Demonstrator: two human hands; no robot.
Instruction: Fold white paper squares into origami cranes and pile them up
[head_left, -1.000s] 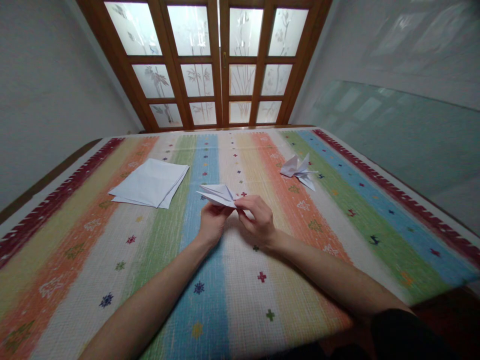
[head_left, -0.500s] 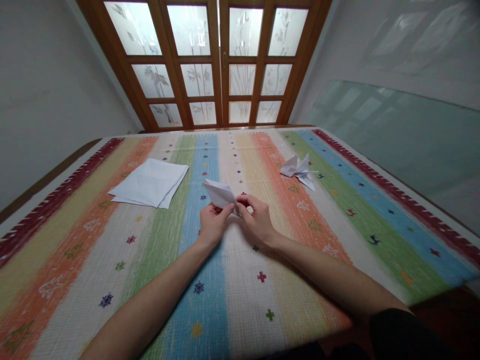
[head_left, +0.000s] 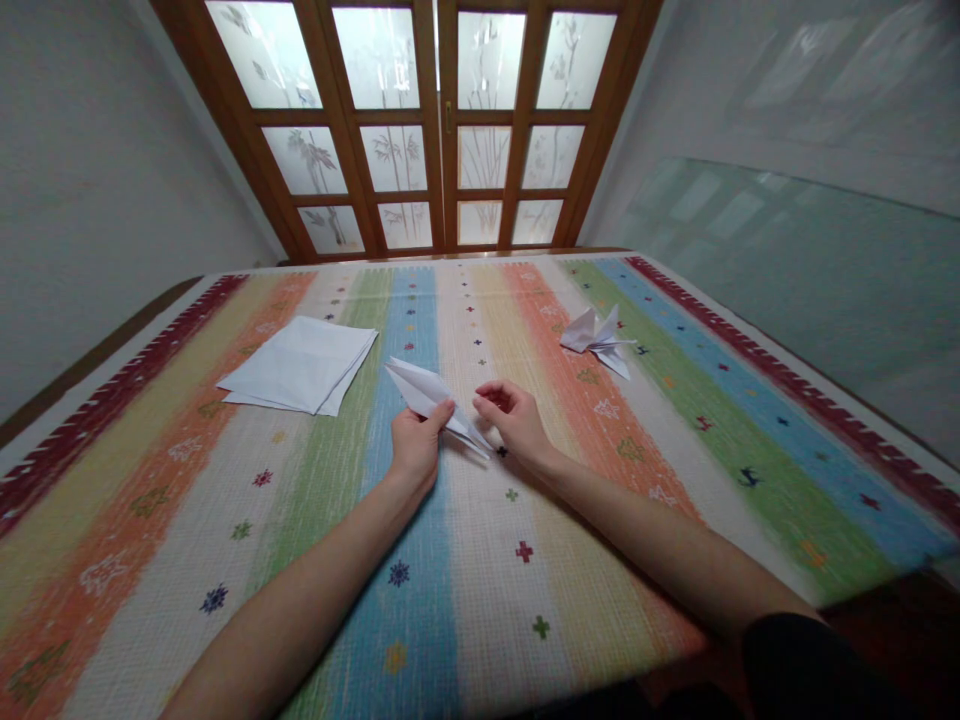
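My left hand [head_left: 417, 440] pinches a folded white paper [head_left: 420, 388] at its middle, thumb on top and fingers underneath. The paper is a long, narrow diamond with pointed ends. One end points up and left; the other splits into slim points toward the lower right. Just right of those points is my right hand [head_left: 517, 420], apart from the paper, its fingers loosely bent and thumb and forefinger separated. Nothing shows between them.
A small stack of square white paper sheets [head_left: 300, 365] lies left of my hands. To the right sits a folded paper crane [head_left: 598, 340]. Both rest on a striped tablecloth [head_left: 315, 560]. Beyond the table's far edge stand wooden doors with glass panes [head_left: 442, 120].
My right hand has let go of the folded paper and moved slightly right. The paper's slim lower points now show, and my left hand has shifted slightly left with it.
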